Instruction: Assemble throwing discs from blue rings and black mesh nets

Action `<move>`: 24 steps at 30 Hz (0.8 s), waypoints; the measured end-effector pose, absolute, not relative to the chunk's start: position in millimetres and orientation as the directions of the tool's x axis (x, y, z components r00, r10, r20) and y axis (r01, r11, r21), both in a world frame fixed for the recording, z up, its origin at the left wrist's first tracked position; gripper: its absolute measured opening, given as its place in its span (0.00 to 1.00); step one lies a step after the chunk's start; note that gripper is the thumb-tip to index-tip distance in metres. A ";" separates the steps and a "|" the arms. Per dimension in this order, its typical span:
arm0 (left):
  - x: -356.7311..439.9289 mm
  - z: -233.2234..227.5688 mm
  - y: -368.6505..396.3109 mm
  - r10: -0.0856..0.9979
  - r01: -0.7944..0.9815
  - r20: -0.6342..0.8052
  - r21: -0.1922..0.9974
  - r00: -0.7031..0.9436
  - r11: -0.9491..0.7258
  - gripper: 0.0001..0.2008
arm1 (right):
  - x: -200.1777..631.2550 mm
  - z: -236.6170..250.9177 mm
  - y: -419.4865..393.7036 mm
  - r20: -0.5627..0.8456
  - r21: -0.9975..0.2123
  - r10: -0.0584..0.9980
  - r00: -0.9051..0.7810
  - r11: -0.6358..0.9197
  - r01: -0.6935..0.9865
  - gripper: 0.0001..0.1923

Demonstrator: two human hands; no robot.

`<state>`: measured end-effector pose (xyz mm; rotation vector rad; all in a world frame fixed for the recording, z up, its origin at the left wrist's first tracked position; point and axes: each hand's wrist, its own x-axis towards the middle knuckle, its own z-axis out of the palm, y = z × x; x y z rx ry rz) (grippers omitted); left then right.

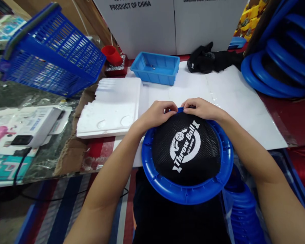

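Note:
A blue plastic ring (186, 195) lies tilted at the table's front edge, partly over my lap. Black mesh fabric (162, 149) with a white "Throw Ball" print fills its middle. At the far rim, my left hand (162, 112) pinches the fabric edge against the ring, thumb and fingers together. Close beside it, my right hand (199, 107) grips the same rim, also with thumb and fingers closed. The fingertips cover the exact spot they hold.
Behind stands a light blue tray (155, 69) with small metal pieces. Black mesh fabric pieces (213, 61) lie right of it; blue rings (274, 74) are piled at far right. To the left are a white foam slab (112, 105), a red cup (112, 56) and a blue basket (56, 54).

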<state>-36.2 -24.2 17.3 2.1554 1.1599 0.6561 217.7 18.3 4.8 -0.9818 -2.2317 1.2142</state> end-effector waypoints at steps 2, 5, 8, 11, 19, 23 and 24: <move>-39.7 16.5 -22.2 0.829 0.547 0.137 0.692 0.542 -0.471 0.09 | 218.2 4.5 18.1 0.028 -0.844 0.756 -0.654 0.368 0.390 0.07; -44.3 18.3 -21.5 0.778 0.533 0.145 0.652 0.611 -0.540 0.11 | 217.6 4.0 15.8 0.042 -0.829 0.766 -0.642 0.385 0.405 0.06; -46.4 23.2 -23.5 0.745 0.520 0.156 0.625 0.649 -0.583 0.12 | 216.0 4.6 11.8 0.066 -0.798 0.775 -0.628 0.419 0.433 0.05; -45.1 26.8 -25.9 0.746 0.532 0.145 0.614 0.650 -0.583 0.12 | 214.3 6.1 7.4 0.133 -0.746 0.774 -0.618 0.489 0.452 0.05; -36.0 18.3 -25.9 0.814 0.574 0.145 0.640 0.562 -0.511 0.09 | 215.6 3.3 7.3 0.137 -0.770 0.776 -0.616 0.474 0.426 0.05; -37.2 19.9 -27.5 0.794 0.585 0.143 0.603 0.590 -0.543 0.09 | 221.0 9.1 7.9 0.137 -0.812 0.758 -0.638 0.455 0.366 0.09; -37.7 20.6 -28.0 0.785 0.579 0.154 0.593 0.601 -0.560 0.09 | 223.6 12.1 7.7 0.140 -0.817 0.747 -0.650 0.458 0.350 0.10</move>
